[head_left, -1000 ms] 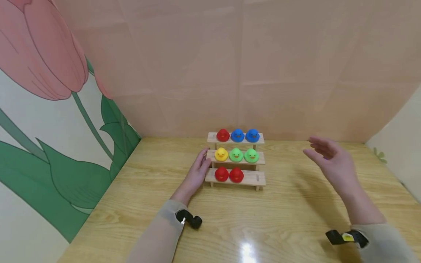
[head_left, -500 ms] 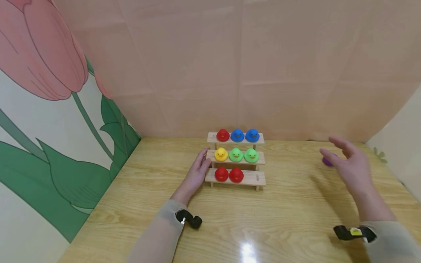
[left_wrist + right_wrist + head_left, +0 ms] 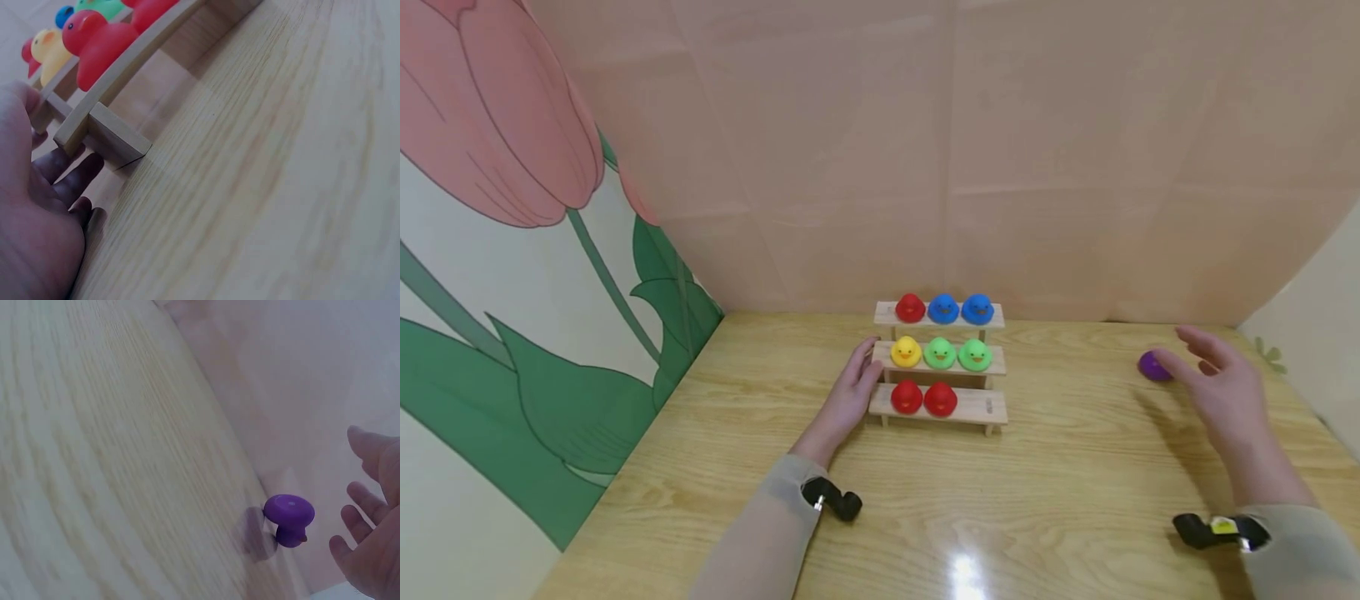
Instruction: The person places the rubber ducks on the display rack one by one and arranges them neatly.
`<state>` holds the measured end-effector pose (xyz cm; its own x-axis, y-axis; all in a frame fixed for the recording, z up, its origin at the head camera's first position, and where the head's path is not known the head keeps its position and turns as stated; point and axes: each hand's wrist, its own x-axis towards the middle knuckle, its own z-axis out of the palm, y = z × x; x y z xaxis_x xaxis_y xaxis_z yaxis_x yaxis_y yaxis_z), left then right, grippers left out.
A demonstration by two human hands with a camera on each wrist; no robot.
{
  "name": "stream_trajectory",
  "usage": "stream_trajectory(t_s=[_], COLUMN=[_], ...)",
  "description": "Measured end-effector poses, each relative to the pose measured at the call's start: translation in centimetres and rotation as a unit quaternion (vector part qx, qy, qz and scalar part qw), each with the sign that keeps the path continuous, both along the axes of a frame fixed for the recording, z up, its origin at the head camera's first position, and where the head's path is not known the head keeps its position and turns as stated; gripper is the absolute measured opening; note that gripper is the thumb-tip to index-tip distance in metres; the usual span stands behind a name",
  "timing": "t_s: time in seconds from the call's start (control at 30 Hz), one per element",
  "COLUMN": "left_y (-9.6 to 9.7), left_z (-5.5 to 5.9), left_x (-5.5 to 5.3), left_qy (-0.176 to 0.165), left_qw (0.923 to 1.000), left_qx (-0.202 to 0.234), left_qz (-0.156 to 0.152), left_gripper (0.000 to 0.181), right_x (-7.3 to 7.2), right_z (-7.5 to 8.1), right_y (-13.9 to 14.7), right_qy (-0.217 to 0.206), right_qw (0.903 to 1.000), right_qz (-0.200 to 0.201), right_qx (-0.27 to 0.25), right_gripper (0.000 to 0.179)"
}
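A tiered wooden stand (image 3: 970, 408) has three shelves bearing toy ducks. Two red ducks (image 3: 941, 400) sit on the lowest shelf, whose right end is bare. One yellow duck (image 3: 906, 352) and two green ducks (image 3: 975, 356) share the middle shelf; a red duck (image 3: 910, 308) and two blue ducks (image 3: 977, 309) line the top. My left hand (image 3: 850, 392) grips the stand's left end, thumb by the middle shelf and fingers reaching beneath it. Far right, a purple duck (image 3: 289, 515) lies tipped over on the table. Beside it my right hand (image 3: 1228, 396) hovers, fingers spread and holding nothing.
The wooden table (image 3: 1037, 500) ends at a pinkish cloth backdrop (image 3: 1037, 167) behind the stand. On the left rises a wall panel painted with a tulip (image 3: 512, 108), and a pale wall (image 3: 1322, 317) borders the right.
My right hand has moved right and lower in the head view, and the purple duck it was covering now shows. The left hand and stand have kept their places.
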<state>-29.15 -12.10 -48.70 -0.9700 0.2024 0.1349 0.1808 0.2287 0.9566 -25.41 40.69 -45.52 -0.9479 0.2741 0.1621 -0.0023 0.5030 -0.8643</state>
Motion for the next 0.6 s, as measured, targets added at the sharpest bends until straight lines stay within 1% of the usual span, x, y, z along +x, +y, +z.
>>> stream_trajectory(t_s=[0.17,0.3,0.5,0.6], left_y=[0.0,0.0,-0.1,-0.1], left_z=[0.0,-0.1,-0.2,-0.3], left_x=[0.0,0.0,-0.2,-0.3], left_qy=[0.002,0.002,0.005,0.004], left_qw=[1.0,1.0,1.0,1.0], left_qx=[-0.001,-0.001,0.002,0.0], left_qz=[-0.001,0.0,-0.001,0.0], left_gripper=[0.06,0.061,0.06,0.06], right_x=[-0.3,-0.7,-1.0,-1.2], right_z=[-0.8,-1.5,-2.2,-2.5], right_y=[0.7,1.2,1.7,1.8], right_qy=[-0.001,-0.013,-0.035,-0.037], right_qw=[0.9996,0.999,0.9987,0.9984], right_qz=[0.011,0.02,0.026,0.029], right_qx=[0.026,0.037,0.028,0.032], right_gripper=[0.068,0.071,0.072,0.073])
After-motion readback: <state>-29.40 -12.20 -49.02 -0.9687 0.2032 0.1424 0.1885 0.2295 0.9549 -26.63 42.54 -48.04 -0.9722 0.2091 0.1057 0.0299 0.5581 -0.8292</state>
